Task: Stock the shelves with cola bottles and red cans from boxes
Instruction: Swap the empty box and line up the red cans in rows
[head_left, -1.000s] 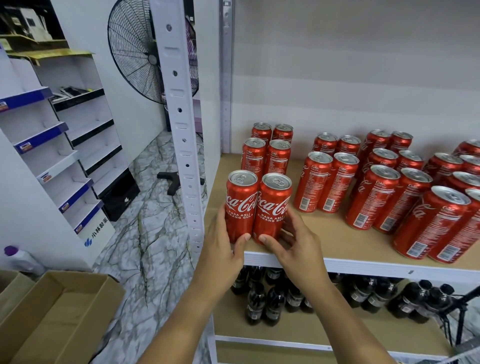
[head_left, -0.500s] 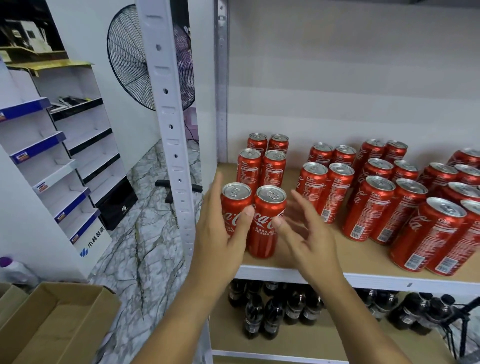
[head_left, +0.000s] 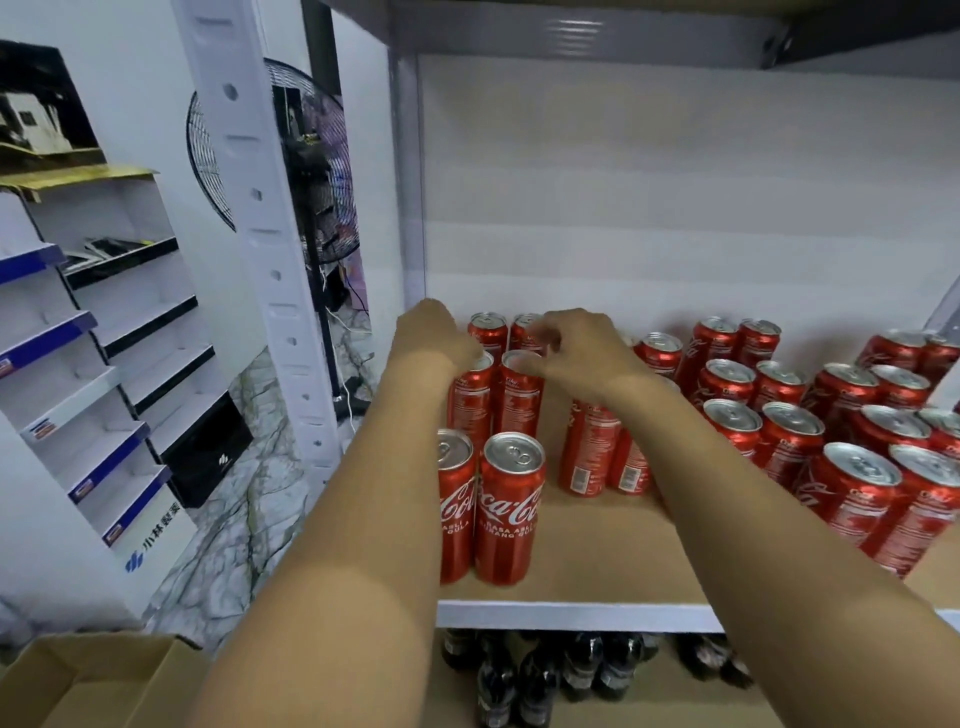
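Many red cans stand in paired rows on the tan shelf board (head_left: 597, 556). The front-left pair (head_left: 511, 509) stands free near the shelf edge. Both my arms reach over that pair to the pair behind it. My left hand (head_left: 434, 338) curls over the top of the left can (head_left: 470, 415); its fingertips are hidden. My right hand (head_left: 576, 356) pinches the rim of the right can (head_left: 519, 402) with thumb and curled fingers. More cans (head_left: 857, 488) fill the shelf to the right. Dark cola bottles (head_left: 582, 670) stand on the shelf below.
A white perforated upright (head_left: 260, 234) frames the shelf's left side. An open cardboard box (head_left: 93, 686) sits at the lower left on the marble floor. A black standing fan (head_left: 311, 171) and a white display rack (head_left: 104, 364) are on the left.
Both hands have let go of the front pair of cans and moved back over it to the second pair. The view has moved closer to the shelf.
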